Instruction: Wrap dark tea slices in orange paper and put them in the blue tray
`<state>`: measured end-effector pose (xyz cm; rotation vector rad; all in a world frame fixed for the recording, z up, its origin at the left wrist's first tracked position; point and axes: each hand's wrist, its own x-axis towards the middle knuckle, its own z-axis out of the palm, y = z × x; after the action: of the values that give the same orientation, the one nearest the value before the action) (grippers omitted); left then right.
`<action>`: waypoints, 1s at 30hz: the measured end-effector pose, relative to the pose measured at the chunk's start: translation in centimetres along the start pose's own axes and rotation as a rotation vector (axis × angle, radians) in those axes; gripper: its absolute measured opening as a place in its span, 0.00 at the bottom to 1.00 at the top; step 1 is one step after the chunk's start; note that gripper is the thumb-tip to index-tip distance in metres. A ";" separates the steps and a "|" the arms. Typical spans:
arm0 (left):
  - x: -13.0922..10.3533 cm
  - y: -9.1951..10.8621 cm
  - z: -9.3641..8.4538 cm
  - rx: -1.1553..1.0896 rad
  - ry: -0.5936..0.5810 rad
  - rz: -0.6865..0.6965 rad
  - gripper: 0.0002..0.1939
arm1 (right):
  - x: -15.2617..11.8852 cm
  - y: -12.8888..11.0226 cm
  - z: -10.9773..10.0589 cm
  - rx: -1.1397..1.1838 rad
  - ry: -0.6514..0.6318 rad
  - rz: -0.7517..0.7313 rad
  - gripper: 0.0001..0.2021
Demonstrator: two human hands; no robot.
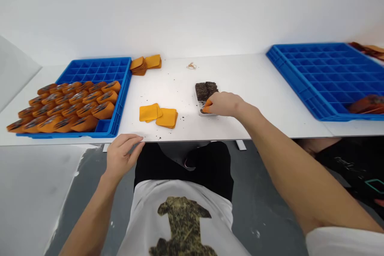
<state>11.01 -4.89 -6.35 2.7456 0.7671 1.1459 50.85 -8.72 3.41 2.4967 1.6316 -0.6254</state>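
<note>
a long white table [258, 84] stands against a plain white wall [192, 4], over a grey floor [36, 192]

Right hand [223, 104] hiding the small tray's [199, 104] front.

no readable text, labels or numbers, shirt print only a graphic

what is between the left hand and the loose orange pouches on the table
Nothing visible. The left hand rests at the table's near edge, and the loose orange pouches lie just beyond on bare tabletop with only dark crumbs between. The right hand is off to the side at the small tray.
</note>
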 end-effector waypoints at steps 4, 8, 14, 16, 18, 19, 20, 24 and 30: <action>0.4 0.1 -0.2 -0.010 -0.009 -0.012 0.06 | 0.8 -0.2 0.1 -0.064 0.028 0.024 0.10; 0.7 0.0 0.4 -0.026 -0.010 -0.028 0.04 | 0.7 0.3 0.4 -0.093 0.068 0.020 0.10; 5.2 -2.1 3.2 0.041 -0.140 -0.163 0.12 | 0.5 0.5 1.1 -0.090 0.139 0.004 0.09; 7.2 -3.4 4.2 0.087 -0.305 -0.218 0.17 | 0.4 0.7 1.1 -0.068 0.171 -0.001 0.09; 8.9 -4.6 4.9 0.108 -0.448 -0.263 0.20 | 0.0 1.4 0.8 -0.040 0.205 0.002 0.10; 9.4 -5.1 5.2 0.107 -0.495 -0.277 0.20 | -0.3 1.8 0.7 -0.014 0.223 0.009 0.11; 9.8 -5.5 5.3 0.098 -0.527 -0.282 0.19 | -0.6 2.3 0.6 0.044 0.244 0.021 0.11; 10.4 -6.2 5.3 0.042 -0.570 -0.244 0.17 | -2.3 4.3 0.8 0.624 0.371 0.118 0.06; 11.2 -6.3 5.2 0.089 -0.602 -0.268 0.14 | -4.2 4.8 2.3 0.915 0.467 0.201 0.04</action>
<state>18.64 6.52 -4.35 2.7028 1.0523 0.2143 53.02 -14.98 2.23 3.6368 1.3452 -0.9865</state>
